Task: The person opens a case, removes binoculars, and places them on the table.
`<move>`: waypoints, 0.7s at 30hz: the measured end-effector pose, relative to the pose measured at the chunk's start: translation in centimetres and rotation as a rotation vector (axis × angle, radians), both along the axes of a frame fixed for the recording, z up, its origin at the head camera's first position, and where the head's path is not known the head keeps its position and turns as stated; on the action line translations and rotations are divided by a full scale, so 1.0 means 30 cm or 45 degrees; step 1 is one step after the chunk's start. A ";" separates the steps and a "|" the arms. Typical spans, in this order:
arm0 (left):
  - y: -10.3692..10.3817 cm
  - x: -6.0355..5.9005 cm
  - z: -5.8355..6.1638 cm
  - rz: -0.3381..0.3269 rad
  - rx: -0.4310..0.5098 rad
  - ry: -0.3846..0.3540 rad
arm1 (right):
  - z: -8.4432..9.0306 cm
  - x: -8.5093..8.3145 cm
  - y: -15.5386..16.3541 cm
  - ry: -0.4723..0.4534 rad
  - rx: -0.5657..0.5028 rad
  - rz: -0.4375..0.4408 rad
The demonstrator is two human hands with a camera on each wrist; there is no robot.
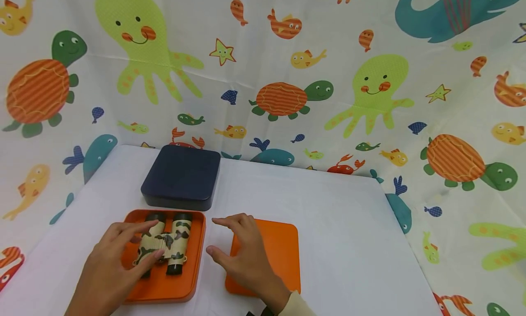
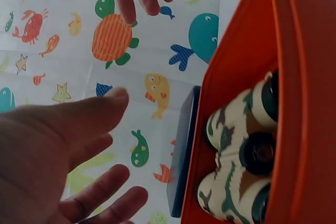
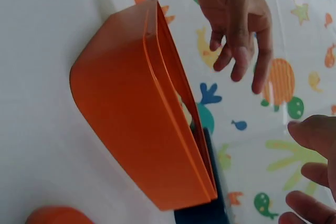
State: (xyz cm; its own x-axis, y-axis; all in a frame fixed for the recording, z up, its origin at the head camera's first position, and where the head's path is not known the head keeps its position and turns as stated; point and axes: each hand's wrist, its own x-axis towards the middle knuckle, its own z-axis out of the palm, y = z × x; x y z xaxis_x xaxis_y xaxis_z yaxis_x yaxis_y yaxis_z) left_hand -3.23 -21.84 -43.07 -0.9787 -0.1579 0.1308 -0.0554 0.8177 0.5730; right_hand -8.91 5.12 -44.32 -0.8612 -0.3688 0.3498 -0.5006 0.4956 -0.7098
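Observation:
A pair of camouflage-patterned binoculars (image 1: pixel 179 243) lies inside an orange open box (image 1: pixel 190 279). My left hand (image 1: pixel 107 265) is over the box's left side, thumb and fingers spread apart, overlapping the binoculars in the head view. In the left wrist view, that hand (image 2: pixel 58 156) shows nothing between its fingers, and the binoculars (image 2: pixel 231 145) sit low in the box. To the right, my right hand (image 1: pixel 246 252) is raised over a flat orange lid (image 1: pixel 283 256), its thumb and fingers apart and holding nothing. The hand covers part of the lid's left side.
A dark navy box (image 1: pixel 182 174) stands just behind the orange box. White cloth (image 1: pixel 349 243) covers the table, and a curtain (image 1: pixel 255 46) printed with sea animals hangs behind it. In the right wrist view, the orange box's tall side wall (image 3: pixel 131 114) hides most of its contents.

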 end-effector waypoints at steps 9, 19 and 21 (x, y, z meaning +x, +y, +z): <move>-0.082 -0.042 -0.044 -0.118 -0.041 -0.201 | -0.003 -0.001 -0.069 -0.011 0.134 0.025; -0.132 -0.073 -0.087 -0.200 -0.079 -0.143 | -0.037 -0.015 -0.147 -0.086 0.285 0.157; -0.140 -0.075 -0.095 -0.217 -0.084 -0.138 | -0.045 -0.019 -0.160 -0.056 0.336 0.162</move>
